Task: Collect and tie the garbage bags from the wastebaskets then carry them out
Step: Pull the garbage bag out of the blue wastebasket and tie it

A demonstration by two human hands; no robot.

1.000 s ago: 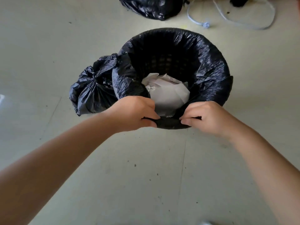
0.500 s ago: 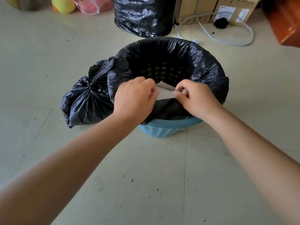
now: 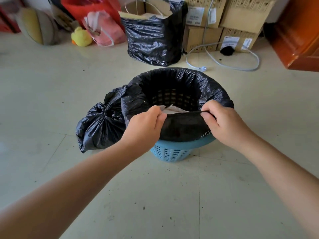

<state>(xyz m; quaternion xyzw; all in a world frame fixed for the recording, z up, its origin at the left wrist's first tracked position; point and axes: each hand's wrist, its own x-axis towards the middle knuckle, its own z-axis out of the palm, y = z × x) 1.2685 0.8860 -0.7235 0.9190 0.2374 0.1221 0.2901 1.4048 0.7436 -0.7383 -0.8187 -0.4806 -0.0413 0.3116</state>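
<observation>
A blue slatted wastebasket (image 3: 172, 152) stands on the tiled floor, lined with a black garbage bag (image 3: 203, 80) whose far edge is folded over the rim. My left hand (image 3: 143, 128) and my right hand (image 3: 224, 123) each pinch the bag's near edge and hold it stretched between them, lifted off the near rim. White crumpled paper (image 3: 172, 108) shows inside the bag. A tied black garbage bag (image 3: 100, 126) lies on the floor against the basket's left side.
Along the far wall stand a box wrapped in a black bag (image 3: 153, 37), stacked cardboard boxes (image 3: 224, 23), a pink bag (image 3: 105, 30), a yellow plush duck (image 3: 81, 37) and a ball (image 3: 37, 25). A grey cable (image 3: 224, 64) loops on the floor. Orange wooden furniture (image 3: 298, 35) stands far right.
Both hands peeled the bag's near edge off the rim, baring the blue basket, and moved apart with the edge stretched between them. The view tilted up, showing the far wall.
</observation>
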